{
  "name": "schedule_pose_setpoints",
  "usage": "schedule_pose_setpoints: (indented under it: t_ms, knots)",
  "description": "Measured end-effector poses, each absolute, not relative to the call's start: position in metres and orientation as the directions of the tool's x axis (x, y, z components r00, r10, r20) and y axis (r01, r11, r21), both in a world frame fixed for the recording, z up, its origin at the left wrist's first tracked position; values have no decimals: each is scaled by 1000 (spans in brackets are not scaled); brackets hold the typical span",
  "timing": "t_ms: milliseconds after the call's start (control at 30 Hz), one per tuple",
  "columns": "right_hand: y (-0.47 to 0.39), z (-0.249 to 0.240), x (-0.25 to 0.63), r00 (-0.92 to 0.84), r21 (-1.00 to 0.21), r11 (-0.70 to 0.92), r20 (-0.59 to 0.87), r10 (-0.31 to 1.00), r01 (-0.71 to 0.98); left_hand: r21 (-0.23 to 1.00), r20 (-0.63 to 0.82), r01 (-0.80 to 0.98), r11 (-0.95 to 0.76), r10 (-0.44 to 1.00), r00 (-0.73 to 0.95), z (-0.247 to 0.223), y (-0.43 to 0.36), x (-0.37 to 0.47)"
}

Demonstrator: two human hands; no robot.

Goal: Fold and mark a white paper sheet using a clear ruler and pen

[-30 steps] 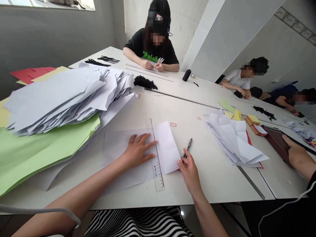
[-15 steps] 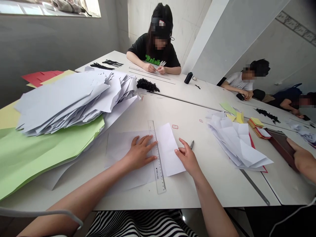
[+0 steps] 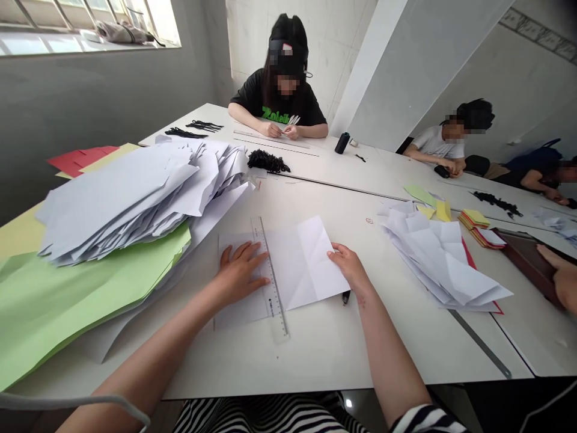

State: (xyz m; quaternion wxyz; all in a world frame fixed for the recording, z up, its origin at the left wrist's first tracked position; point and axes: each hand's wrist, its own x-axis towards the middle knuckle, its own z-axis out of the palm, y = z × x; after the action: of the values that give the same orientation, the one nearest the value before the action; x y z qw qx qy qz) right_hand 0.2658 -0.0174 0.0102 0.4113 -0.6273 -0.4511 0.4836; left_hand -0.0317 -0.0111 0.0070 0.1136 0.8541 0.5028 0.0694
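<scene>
My left hand [image 3: 240,273] lies flat with its fingers spread. It presses on a clear plastic ruler [image 3: 276,297], which rests across a white paper sheet [image 3: 318,258]. The sheet extends on both sides of the ruler, and light creases show on its right part. At the sheet's right edge my right hand [image 3: 349,267] pinches the paper between thumb and fingers. A dark pen [image 3: 346,297] lies just under the right wrist, partly hidden.
A tall heap of white paper [image 3: 121,192] on green sheets [image 3: 90,294] stands at left. Creased white papers [image 3: 433,252] and a metal ruler [image 3: 480,344] lie at right. Black cord bundles [image 3: 268,161] sit farther back. A person [image 3: 283,96] works opposite; another person's hand [image 3: 561,273] is at right.
My right hand has closed on the paper's right edge. My left hand and the ruler have shifted left over the sheet, and more paper shows right of the ruler. The view has shifted slightly.
</scene>
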Motion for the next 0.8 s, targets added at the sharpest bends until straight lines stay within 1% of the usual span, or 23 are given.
schedule_pose_setpoints:
  t_ms: [200, 400, 600, 800]
  knots:
    - [-21, 5, 268, 82, -962, -241, -232, 969, 129, 249, 22, 820, -515, 850, 527, 4, -12, -27]
    - [-24, 7, 269, 25, -958, -282, -281, 960, 60, 248, 14, 816, -522, 844, 536, 3, -10, -24]
    - [-25, 5, 270, 5, -953, -299, -299, 954, 57, 262, -1, 804, -533, 833, 553, 3, -11, -21]
    - [-24, 5, 269, -6, -953, -295, -296, 955, 63, 244, 17, 817, -523, 844, 536, 3, -13, -19]
